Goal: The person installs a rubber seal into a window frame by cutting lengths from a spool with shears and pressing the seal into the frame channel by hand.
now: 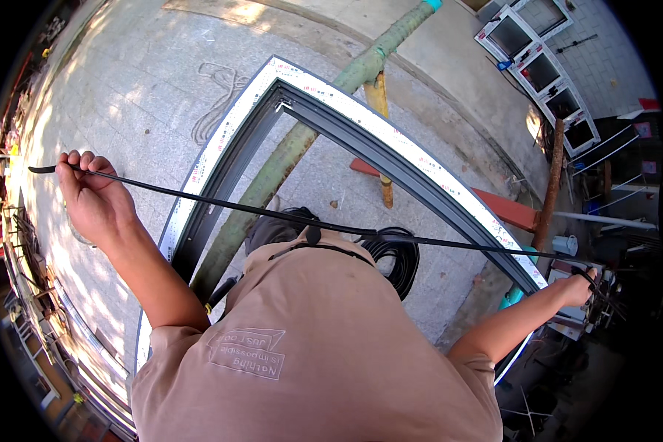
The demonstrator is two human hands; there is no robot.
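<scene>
A long, thin black rubber strip (302, 215) is drawn nearly straight across in front of my body. Its left end is pinched in the fingers of my left hand (99, 195), with a short tip sticking out beyond them. Far to the right, my right hand (580, 287) is closed around the same strip, and more of it trails past that hand. Below the strip lies a large dark grey window frame (346, 125), its face covered in white printed film. One corner of it points away from me, and my body hides its near part.
A rusty green pipe (272, 166) runs under the frame, with a yellow leg (376, 96) beneath. A coil of black strip (401, 276) lies on the paved floor. Thin rope (219, 92) is looped at the far left. White-framed panels (541, 74) lean at the far right.
</scene>
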